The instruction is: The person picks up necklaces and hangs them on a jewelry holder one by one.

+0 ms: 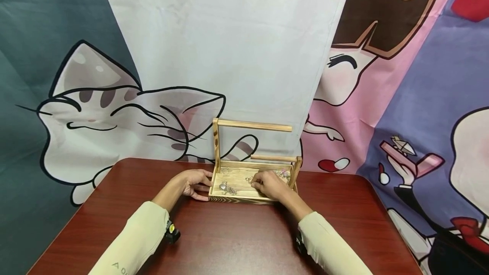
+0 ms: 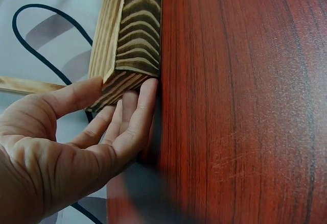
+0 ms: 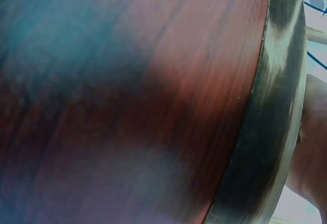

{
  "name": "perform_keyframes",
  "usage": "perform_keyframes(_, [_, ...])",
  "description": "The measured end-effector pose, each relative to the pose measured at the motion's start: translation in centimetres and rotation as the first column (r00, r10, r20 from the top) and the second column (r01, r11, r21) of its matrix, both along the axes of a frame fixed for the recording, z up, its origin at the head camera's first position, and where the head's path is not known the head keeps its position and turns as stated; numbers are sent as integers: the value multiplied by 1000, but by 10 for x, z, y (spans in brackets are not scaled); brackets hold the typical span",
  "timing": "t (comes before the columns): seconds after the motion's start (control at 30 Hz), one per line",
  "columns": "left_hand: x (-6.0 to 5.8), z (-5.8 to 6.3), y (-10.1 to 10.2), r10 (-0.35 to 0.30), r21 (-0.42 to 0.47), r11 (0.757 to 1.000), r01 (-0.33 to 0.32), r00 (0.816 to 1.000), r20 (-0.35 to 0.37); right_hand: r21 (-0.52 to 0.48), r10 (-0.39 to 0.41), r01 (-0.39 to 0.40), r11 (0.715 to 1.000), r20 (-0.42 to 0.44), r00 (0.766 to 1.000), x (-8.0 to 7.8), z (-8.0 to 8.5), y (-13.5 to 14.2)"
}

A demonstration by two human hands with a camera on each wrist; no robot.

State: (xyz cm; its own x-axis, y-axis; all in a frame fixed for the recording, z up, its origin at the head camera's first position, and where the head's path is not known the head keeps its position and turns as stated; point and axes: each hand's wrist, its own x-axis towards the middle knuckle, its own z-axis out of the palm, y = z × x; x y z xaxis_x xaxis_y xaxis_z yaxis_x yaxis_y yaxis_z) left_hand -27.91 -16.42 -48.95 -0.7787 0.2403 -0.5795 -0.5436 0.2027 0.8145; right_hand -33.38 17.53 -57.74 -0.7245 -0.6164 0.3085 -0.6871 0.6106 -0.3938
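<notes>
A wooden jewelry stand [image 1: 252, 200] has a shallow tray base with dark wavy grain and upright posts carrying bars. My left hand [image 1: 195, 183] grips its left end; in the left wrist view, the thumb lies at the upper edge and the fingertips are against the lower part of the end [image 2: 122, 87]. Inside the tray, my right hand [image 1: 269, 183] reaches down with fingers curled close over the floor; I cannot tell what is between them. A silvery chain piece with a round part [image 1: 227, 188] lies left of that hand. Small pink and silvery jewelry [image 1: 283, 174] lies at the tray's right.
The stand rests near the far edge of a red-brown wooden table [image 1: 237, 237]. A tall bar [image 1: 254, 125] and a lower bar [image 1: 271, 158] rise over the tray. Behind the table hangs a printed cartoon cloth [image 1: 229, 54].
</notes>
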Motion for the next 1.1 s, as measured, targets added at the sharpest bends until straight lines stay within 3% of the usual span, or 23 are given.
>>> perform_keyframes(0.3, [-1,1,-1,12,-2,1000,-12,1000,3,145,-37,39,989,-17,999,-9,-10,-2])
perform_keyframes(0.37, [-1,0,-1,13,1,1000,-13,1000,4,152,-35,33,988,14,999,-11,-10,-2])
perform_keyframes(0.57, [-1,-1,-1,13,6,1000,-13,1000,6,24,-40,36,999,186,982,-14,-8,1])
perform_keyframes(0.67, [-1,-1,-1,12,0,1000,-12,1000,2,-64,-48,71,995,304,952,0,15,-2])
perform_keyframes(0.73, [-1,-1,-1,5,-2,1000,-5,1000,-2,-120,-60,118,986,405,912,13,35,-5])
perform_keyframes(0.77, [0,-1,-1,3,-3,1000,-3,1000,-3,-141,-74,157,977,468,881,21,45,-6])
perform_keyframes(0.83, [0,-1,-1,1,-2,1000,-1,1000,-2,-184,-97,263,947,616,782,35,65,-9])
perform_keyframes(0.9, [0,-1,-1,-3,0,1000,3,1000,-3,-214,-87,346,913,728,680,41,72,-9])
perform_keyframes(1.0, [0,-1,-1,-4,0,1000,4,1000,-2,-263,-8,435,861,849,528,43,77,-7])
perform_keyframes(1.03, [0,-1,-1,-4,-1,1000,4,1000,-3,-282,28,454,845,872,488,43,78,-6])
perform_keyframes(1.1, [0,-1,-1,-2,-2,1000,2,1000,-3,-304,79,477,825,897,434,42,79,-4])
